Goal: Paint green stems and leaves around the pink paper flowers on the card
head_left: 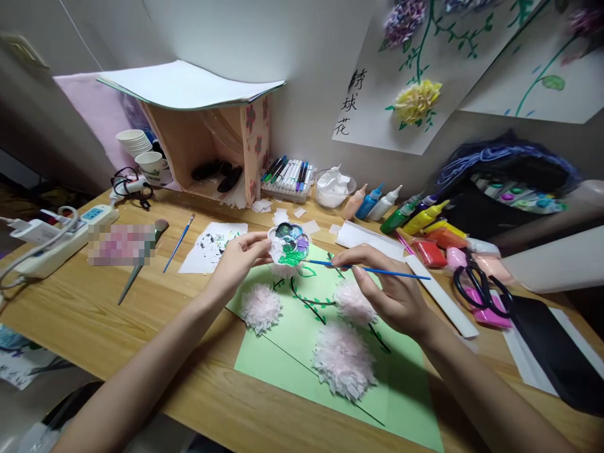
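Observation:
My left hand (243, 259) grips the rim of a small round paint palette (290, 245), its wells daubed with green, purple and blue. Between the fingers of my right hand (382, 283) is a thin blue paintbrush (401, 273); its tip touches the green paint on the palette. Below both hands lies a light green paper sheet (274, 362). Pale pink paper flowers (344, 362) stand out from the sheet, along with dark painted stems and small green leaves. One flower is partly covered by the palette, another by my right hand.
Paint bottles (394, 217), a box of markers (287, 179) and a bowl (333, 187) line the wall side. Black scissors (481, 283) and coloured clay packs (429, 251) lie right. Left are another brush (179, 242), a paint-blotted paper (207, 248) and a power strip (66, 239).

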Motion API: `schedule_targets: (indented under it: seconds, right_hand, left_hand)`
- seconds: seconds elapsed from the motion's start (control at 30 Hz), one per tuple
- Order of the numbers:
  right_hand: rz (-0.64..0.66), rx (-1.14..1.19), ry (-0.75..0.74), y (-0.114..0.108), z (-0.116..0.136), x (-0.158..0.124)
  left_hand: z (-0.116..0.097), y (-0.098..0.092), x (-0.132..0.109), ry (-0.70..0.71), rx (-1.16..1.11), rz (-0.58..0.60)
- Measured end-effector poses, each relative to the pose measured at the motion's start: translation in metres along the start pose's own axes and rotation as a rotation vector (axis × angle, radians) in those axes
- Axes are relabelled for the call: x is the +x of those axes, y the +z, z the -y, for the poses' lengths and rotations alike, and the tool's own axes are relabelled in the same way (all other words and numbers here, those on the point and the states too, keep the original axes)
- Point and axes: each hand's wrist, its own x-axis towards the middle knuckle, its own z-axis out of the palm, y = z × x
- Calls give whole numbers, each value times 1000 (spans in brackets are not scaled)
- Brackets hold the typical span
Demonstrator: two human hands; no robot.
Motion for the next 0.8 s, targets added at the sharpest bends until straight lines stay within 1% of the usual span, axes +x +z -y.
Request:
schedule_targets:
  seconds: [0.1,0.2,0.27,0.4,0.53,0.63,0.7,0.8]
  right_hand:
    - [45,-3,23,2,-5,1]
    - [49,5,36,4,-8,0]
    - [47,4,46,5,-8,0]
    - [87,2,68,7,-9,1]
    - [66,27,91,8,-9,2]
    - [96,41,87,7,-12,1]
    - [59,61,93,5,-15,0]
    - [-101,113,104,-2,-21,-3]
  left_hand:
    - [4,7,-2,11,-1,-5]
    - [9,8,-5,-16,-15,-19]
    - [11,7,-6,-24,-22,-26]
    - [15,2,-5,-6,-29,-18]
    - [17,-1,-3,-18,-49,-35]
    - [19,-1,-3,-26,-62,-45]
    - [21,-2,-3,-20,-69,-45]
    - [23,-4,-1,-5,-80,-69]
